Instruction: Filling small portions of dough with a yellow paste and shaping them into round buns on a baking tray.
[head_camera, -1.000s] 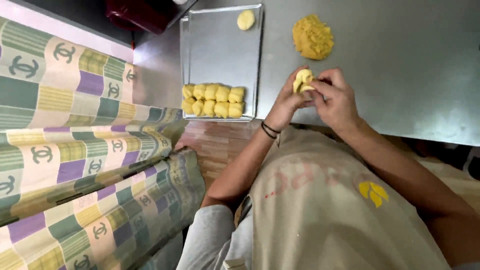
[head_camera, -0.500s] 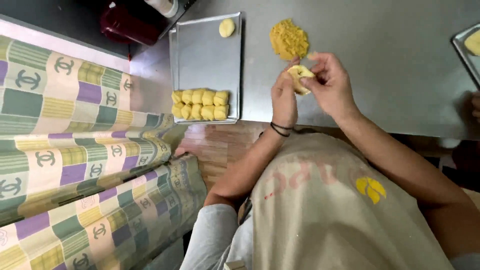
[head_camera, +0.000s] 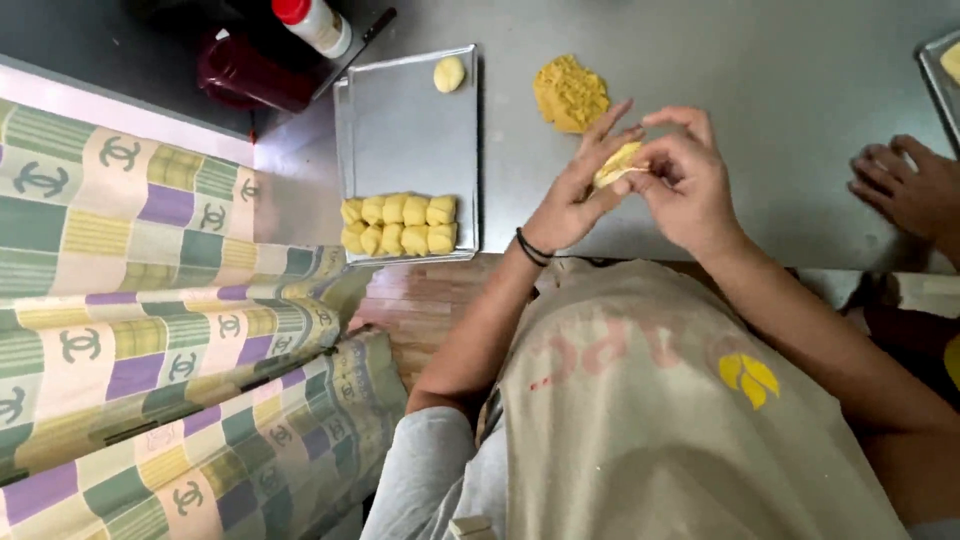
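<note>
On the steel table (head_camera: 780, 60), both hands (head_camera: 640, 180) pinch dough (head_camera: 618, 163) beside a tray (head_camera: 400, 120) of pieces (head_camera: 398, 223).

Two metal trays: one full in view (head_camera: 410, 130), one only as a corner at the right edge (head_camera: 940, 75). On the near tray, eight yellow dough pieces (head_camera: 398, 223) in two rows of four, plus one round dough ball (head_camera: 449, 73) apart at the far end. One crumbly yellow mound (head_camera: 570, 93) on the counter (head_camera: 780, 90). One dough piece (head_camera: 618, 163) held between two hands. One third hand (head_camera: 905, 188), another person's. One red-capped bottle (head_camera: 312, 22). One dark red container (head_camera: 250, 75). One black wristband (head_camera: 532, 248).
</note>
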